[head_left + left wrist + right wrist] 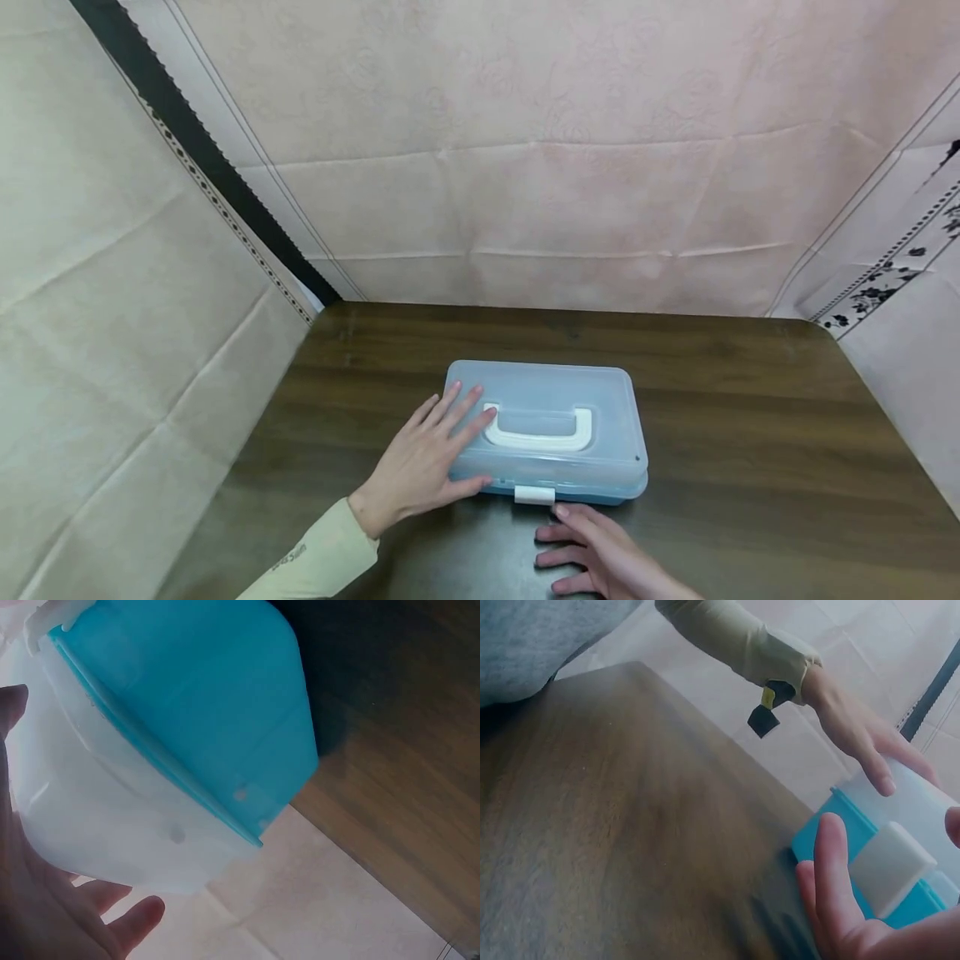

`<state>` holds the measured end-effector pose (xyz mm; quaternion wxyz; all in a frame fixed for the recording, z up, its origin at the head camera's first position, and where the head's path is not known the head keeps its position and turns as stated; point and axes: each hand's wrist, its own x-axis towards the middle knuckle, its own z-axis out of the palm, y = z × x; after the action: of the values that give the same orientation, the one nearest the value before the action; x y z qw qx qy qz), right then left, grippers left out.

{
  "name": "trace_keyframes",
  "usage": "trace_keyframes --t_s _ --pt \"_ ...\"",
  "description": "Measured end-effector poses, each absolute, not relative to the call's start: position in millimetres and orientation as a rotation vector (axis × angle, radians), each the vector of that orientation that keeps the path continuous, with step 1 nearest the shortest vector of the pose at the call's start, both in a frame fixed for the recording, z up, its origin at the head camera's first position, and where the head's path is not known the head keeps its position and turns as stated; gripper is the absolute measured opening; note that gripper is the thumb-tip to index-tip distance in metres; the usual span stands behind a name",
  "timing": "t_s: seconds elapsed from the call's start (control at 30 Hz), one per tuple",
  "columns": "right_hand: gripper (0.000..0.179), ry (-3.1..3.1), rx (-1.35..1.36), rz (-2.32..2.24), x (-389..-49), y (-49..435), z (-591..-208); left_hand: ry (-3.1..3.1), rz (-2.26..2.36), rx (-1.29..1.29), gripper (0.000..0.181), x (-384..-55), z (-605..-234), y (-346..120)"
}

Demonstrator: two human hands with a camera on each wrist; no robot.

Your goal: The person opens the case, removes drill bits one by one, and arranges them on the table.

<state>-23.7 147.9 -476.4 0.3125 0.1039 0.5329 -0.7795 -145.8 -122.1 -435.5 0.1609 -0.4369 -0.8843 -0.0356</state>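
Observation:
A plastic storage box [600, 387] with a clear lid and a blue base [202, 697] sits on the table. Its lid is down. A white carry handle [540, 441] lies flat on top, and a white latch [534, 495] is at the front middle. My left hand [427, 467] rests on the left part of the lid with fingers spread, the thumb near the front edge. Just in front of the latch is my right hand [600, 550], its fingers loosely extended and holding nothing. Whether its thumb touches the latch is hard to tell.
The brown wooden table [750, 433] extends around the box on all sides. Pale cloth or paper sheets [562, 208] hang behind it and at both sides. A dark strap end [763, 720] dangles at the left sleeve's cuff.

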Motion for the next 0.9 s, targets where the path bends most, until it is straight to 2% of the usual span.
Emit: trace_keyframes --t_s 0.37,0.63,0.9 --pt "0.069 1.365 0.303 -2.056 -30.7 146.8 -476.2 -2.571 -0.123 -1.244 0.077 -144.0 -436.2 -123.1" --pt "0.064 1.363 0.323 -2.072 -36.1 142.0 -480.3 -2.580 -0.130 -1.250 0.076 -143.9 -434.8 -122.8" --pt "0.068 1.357 0.311 -2.075 -39.2 141.1 -480.9 -2.584 -0.146 -1.246 0.074 -143.7 -435.1 -122.9"
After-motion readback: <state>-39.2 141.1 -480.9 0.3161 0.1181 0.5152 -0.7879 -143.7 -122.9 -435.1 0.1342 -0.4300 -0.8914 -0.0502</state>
